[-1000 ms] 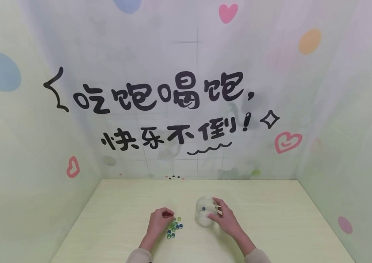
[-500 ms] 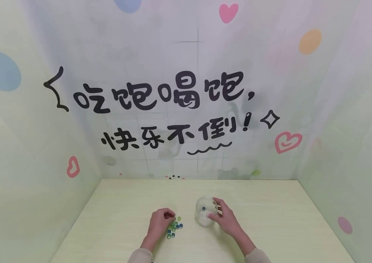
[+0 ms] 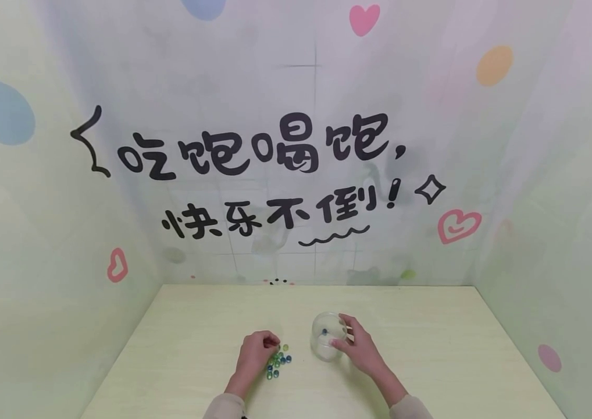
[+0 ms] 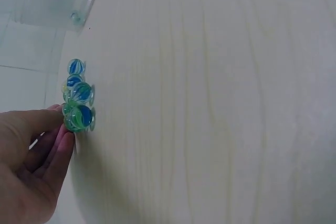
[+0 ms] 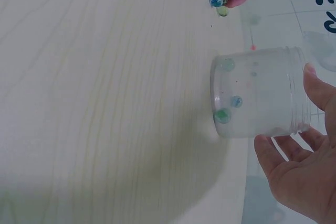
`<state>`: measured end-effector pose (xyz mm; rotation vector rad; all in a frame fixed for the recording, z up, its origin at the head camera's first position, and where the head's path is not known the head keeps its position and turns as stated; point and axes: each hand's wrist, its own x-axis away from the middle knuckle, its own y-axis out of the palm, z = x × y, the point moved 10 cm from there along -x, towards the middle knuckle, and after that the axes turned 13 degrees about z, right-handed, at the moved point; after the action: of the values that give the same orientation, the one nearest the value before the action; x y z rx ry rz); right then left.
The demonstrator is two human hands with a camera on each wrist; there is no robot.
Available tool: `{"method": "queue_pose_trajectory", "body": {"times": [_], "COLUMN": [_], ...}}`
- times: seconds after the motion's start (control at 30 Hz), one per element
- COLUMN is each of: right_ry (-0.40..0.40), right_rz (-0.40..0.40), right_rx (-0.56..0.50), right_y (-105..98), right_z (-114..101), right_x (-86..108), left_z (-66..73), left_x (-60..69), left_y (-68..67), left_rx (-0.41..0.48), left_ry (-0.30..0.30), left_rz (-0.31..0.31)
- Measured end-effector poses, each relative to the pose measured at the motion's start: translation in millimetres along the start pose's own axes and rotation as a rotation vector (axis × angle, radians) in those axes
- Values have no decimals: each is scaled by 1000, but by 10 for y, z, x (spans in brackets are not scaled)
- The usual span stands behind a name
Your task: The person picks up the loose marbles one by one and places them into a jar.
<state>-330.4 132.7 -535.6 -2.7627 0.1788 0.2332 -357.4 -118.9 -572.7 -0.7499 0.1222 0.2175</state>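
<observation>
My left hand (image 3: 255,355) is beside a small cluster of glass marbles (image 3: 277,362), green, blue and yellowish. Its thumb and fingertips pinch at a marble on the cluster's edge; the fingers partly hide it. To the right, a clear jar (image 5: 262,93) without a lid stands upright on the table. My right hand (image 3: 363,348) holds the jar near its threaded rim, thumb on one side and fingers on the other. Inside the jar, a green marble (image 5: 223,115) and a blue marble (image 5: 236,102) lie at the bottom.
A pale wooden table (image 3: 196,314) bears everything. Behind it hangs a printed backdrop (image 3: 254,233) with black lettering, and similar patterned side walls flank the table.
Hardly anything moves. My left hand shifts very slightly to the right at the marbles, while my right hand and the jar stay in place.
</observation>
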Motion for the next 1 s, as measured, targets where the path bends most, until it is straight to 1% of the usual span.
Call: {"method": "queue_pose_trajectory", "body": {"times": [0.13, 0.2, 0.43, 0.53, 0.8, 1.0], "right_ry": [8, -2, 6, -5, 8, 11], "right_rz": [6, 5, 4, 2, 6, 7], "right_rx": [-7, 0, 1, 4, 4, -2], "right_y": [-8, -7, -1, 2, 14, 13], "right_z": [2, -4, 27, 27, 61, 65], "right_x": [0, 6, 0, -7, -9, -6], "left_z": [20, 18, -14, -27, -16, -19], "left_x": [-7, -8, -16, -18, -13, -19], "left_y": [10, 14, 5, 1, -26, -39], "left_rx": [-7, -8, 7, 15, 46, 46], "left_ry": [17, 15, -19, -29, -16, -15], "left_rz": [-3, -4, 8, 14, 23, 36]}}
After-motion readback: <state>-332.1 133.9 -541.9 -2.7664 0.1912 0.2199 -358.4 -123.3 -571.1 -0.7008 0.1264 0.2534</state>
